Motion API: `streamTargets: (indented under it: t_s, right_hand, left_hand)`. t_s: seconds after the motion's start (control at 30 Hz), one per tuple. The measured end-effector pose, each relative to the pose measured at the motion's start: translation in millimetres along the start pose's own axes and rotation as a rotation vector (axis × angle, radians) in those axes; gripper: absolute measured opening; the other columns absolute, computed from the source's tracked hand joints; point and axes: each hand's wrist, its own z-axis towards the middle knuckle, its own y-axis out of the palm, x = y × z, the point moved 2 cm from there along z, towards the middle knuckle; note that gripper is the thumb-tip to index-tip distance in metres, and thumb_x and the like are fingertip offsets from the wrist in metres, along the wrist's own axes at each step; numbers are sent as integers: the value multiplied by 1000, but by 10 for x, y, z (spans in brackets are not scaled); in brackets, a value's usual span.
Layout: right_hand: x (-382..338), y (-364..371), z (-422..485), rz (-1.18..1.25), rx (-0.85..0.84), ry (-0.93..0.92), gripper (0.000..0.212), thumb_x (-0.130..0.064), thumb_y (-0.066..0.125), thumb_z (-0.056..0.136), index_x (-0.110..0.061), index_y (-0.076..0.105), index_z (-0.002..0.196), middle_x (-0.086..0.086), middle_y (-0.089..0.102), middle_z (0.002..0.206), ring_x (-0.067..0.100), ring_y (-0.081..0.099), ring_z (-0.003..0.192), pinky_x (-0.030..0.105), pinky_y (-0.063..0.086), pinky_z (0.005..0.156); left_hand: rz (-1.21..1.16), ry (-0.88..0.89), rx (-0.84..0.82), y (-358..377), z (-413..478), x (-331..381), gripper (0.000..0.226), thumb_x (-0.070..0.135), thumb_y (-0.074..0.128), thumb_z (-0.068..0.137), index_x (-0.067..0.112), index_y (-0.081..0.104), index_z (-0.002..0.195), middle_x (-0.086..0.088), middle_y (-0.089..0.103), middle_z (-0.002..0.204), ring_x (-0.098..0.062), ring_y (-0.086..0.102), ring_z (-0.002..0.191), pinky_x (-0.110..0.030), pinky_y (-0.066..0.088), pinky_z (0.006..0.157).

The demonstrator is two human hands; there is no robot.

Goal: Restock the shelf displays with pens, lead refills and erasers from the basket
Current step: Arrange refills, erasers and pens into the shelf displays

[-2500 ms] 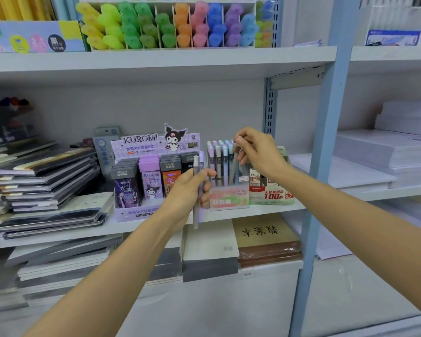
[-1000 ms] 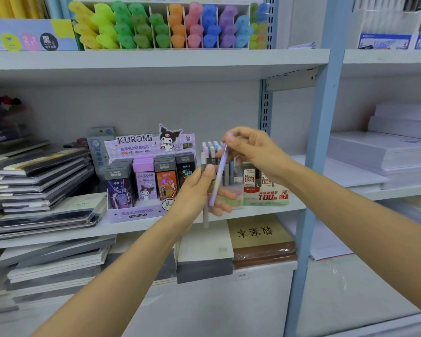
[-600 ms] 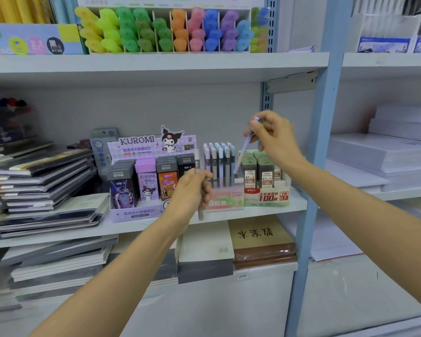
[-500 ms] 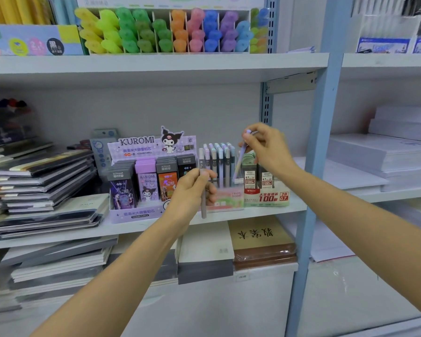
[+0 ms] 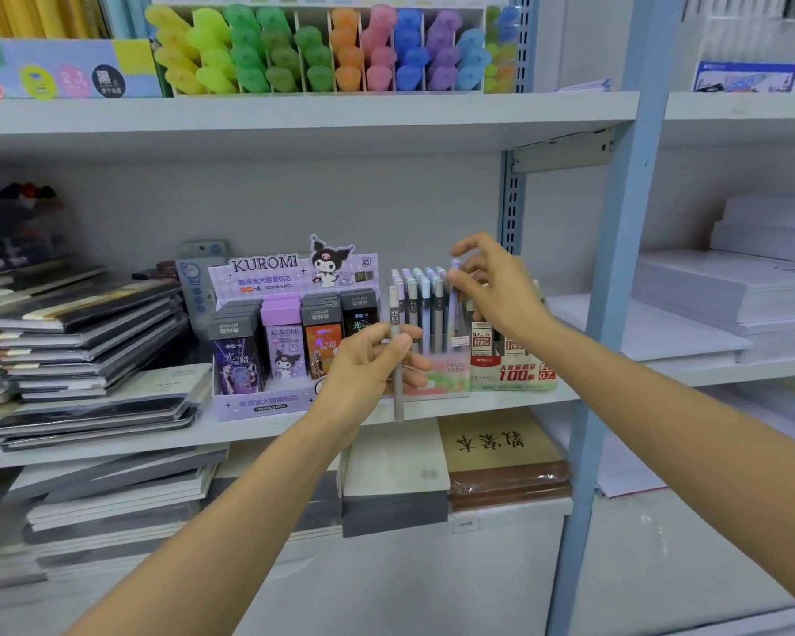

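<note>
KUROMI lettering on display box [image 5: 249,406]

Grey lead-refill tube [image 5: 396,387]: slim, upright, pale cap end marked HB 0.5 on top, pinched mid-length in the left grip [image 5: 363,374] just in front of the clear FRUIT SODA display [image 5: 450,374]. Lilac tube [image 5: 453,309]: same shape, near upright, top end pinched by the right grip [image 5: 501,296], lower end down inside that display at its 3 o'clock edge, beside the rows of standing pastel tubes [image 5: 416,300]. Kuromi refill box [image 5: 267,403] with columns of flat cases sits just beside the display at 9 o'clock, and the red-and-green 100 box [image 5: 515,376] at 3 o'clock, all on the middle shelf [image 5: 111,447].
</note>
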Motion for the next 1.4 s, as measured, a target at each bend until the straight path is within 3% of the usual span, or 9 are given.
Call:
streamTargets:
  t_s: [0.13, 0.33, 0.53, 0.67, 0.77, 0.87, 1.0, 1.1, 1.4]
  right_hand:
    - [6, 51, -16, -212, 93, -65, 11, -29, 67, 88, -20, 63, 94, -7, 57, 92, 10, 53, 84, 31, 46, 73]
    - [42, 50, -29, -324, 54, -10, 23, -32, 62, 91, -18, 70, 107, 0, 51, 100, 13, 47, 99, 28, 40, 81]
    - [-206, 32, -186, 137, -55, -38, 26, -37, 57, 94, -25, 67, 114, -9, 64, 105, -1, 57, 88, 15, 44, 75]
    - [-326, 192, -350, 260, -273, -21, 18, -32, 60, 93, -22, 74, 95, -15, 66, 78, 4, 57, 72, 14, 45, 67]
    - [-351, 148, -323, 335, -224, -14, 22, -25, 54, 97, -11, 71, 97, -3, 68, 80, 6, 59, 66, 15, 46, 60]
    - [-331, -48, -183, 378, -9, 12, 22, -19, 48, 100, -5, 64, 96, 4, 64, 83, 3, 59, 64, 12, 45, 57]
    - [-231, -258, -48, 310, 205, 7, 19, -16, 49, 99, -7, 63, 91, 8, 66, 82, 4, 59, 65, 12, 46, 60]
    - [-153, -265, -51, 235, 209, -5, 19, -17, 52, 98, -7, 66, 91, 6, 68, 82, 5, 61, 68, 13, 48, 64]
    - [-20, -42, -163, 35, 15, -54, 22, -23, 53, 98, -8, 68, 91, 2, 68, 80, 8, 63, 72, 26, 56, 73]
  left_hand:
    - [-2, 0, -8, -7, -4, -1, 23, 16, 48, 100, 8, 59, 119, -10, 73, 82, -21, 69, 68, -29, 59, 70]
    - [-1, -13, 3, 13, -6, -2, 18, 17, 49, 99, 7, 49, 115, -9, 75, 81, -19, 69, 65, -28, 59, 68]
    - [34, 20, 3, 59, 5, 4, 16, 15, 50, 99, 4, 47, 110, -11, 74, 81, -22, 70, 69, -31, 59, 70]
    - [86, 53, -9, 109, 1, 10, 14, 13, 50, 100, 2, 48, 108, -7, 74, 78, -14, 69, 70, -21, 55, 66]
    - [311, 123, 90, 81, -11, -3, 13, 21, 55, 98, 16, 52, 109, 3, 72, 92, -5, 67, 82, -20, 52, 70]
    - [694, 294, 213, -1, -31, -4, 31, 25, 57, 96, 17, 51, 125, 4, 56, 122, -11, 50, 115, -26, 41, 95]
    - [1035, 383, 38, 36, -67, -95, 55, 22, 48, 100, 11, 29, 150, -1, 30, 156, -13, 16, 146, -31, 11, 121]
    - [1185, 392, -51, 75, -86, -201, 63, 24, 45, 101, 13, 14, 154, 0, 14, 162, -13, 1, 149, -27, 0, 120]
    - [1260, 389, -61, 77, -80, -221, 66, 27, 44, 100, 13, 8, 155, 0, 9, 162, -13, -4, 149, -31, 4, 122]
